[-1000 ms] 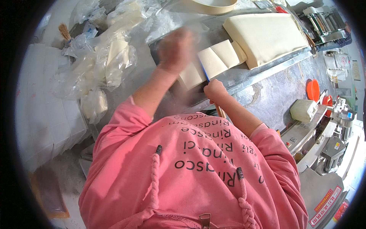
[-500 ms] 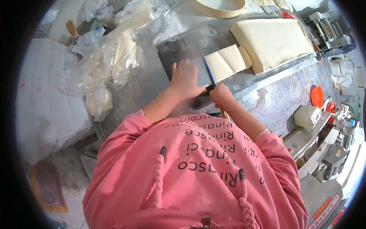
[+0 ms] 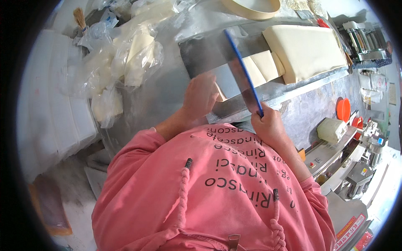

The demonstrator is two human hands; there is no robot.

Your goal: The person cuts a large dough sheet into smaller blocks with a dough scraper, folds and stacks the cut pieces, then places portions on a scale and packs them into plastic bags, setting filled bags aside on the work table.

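Note:
A long, wide-bladed knife (image 3: 239,69) with a blue spine is in my right hand (image 3: 269,121); its fingers are wrapped round the near end, hiding the handle. The blade slants up and away over the dough. At the left end of a cream dough strip (image 3: 263,63) lies a flat grey-blue rectangular plate (image 3: 228,80), with a pale dough edge showing at its near left corner. My left hand (image 3: 200,95) is at that plate's left edge, its fingers smeared by motion. Beyond the strip, to the right, rests a thick folded dough sheet (image 3: 305,52).
A dark board (image 3: 199,54) lies under the dough on the floury table. Clear plastic bags with dough (image 3: 140,58) lie at the left, beside white bins (image 3: 54,96). A round wooden hoop (image 3: 255,12) sits at the back. Machines and orange bowls (image 3: 343,109) stand at the right.
My right hand has drawn the knife toward me and to the right, lifting it off the plate's edge. My left hand has shifted from on top of the plate to its left edge.

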